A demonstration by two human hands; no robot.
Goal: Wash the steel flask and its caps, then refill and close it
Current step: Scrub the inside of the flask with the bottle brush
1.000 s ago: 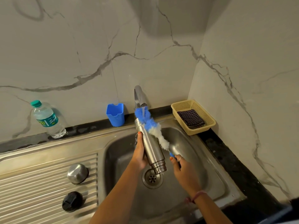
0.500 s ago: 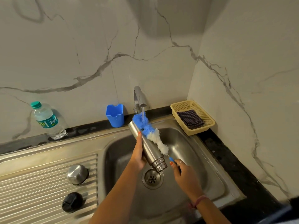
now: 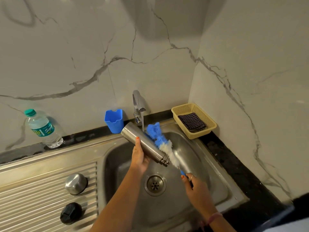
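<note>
The left hand [image 3: 139, 158] is holding the cylindrical brushed-steel flask [image 3: 144, 145] above the stainless-steel sink basin [image 3: 215, 180], its grip wrapping round the body with the thumb lying on top. The flask is tilting, its flat base pointing up toward the back wall and its open threaded neck pointing down toward the right hand. The right hand [image 3: 198, 187] is closing its grip on the blue handle of a fluffy blue-and-white bottle brush [image 3: 161, 142], which is lying along the flask's right side, touching it, with its blue tip near the thin stream running from the chrome tap [image 3: 138, 105].

On the ribbed steel draining board [image 3: 33, 195] to the left, the domed steel cap [image 3: 76, 183] and the round black inner cap [image 3: 71, 213] are sitting apart from each other. A clear plastic water bottle with a green lid [image 3: 42, 128] is standing on the dark table by the wall, a blue plastic cup [image 3: 114, 120] is standing just behind the flask's base, and a cream mesh basket [image 3: 209, 131] holding a dark checked cloth [image 3: 191, 122] is sitting in the corner.
</note>
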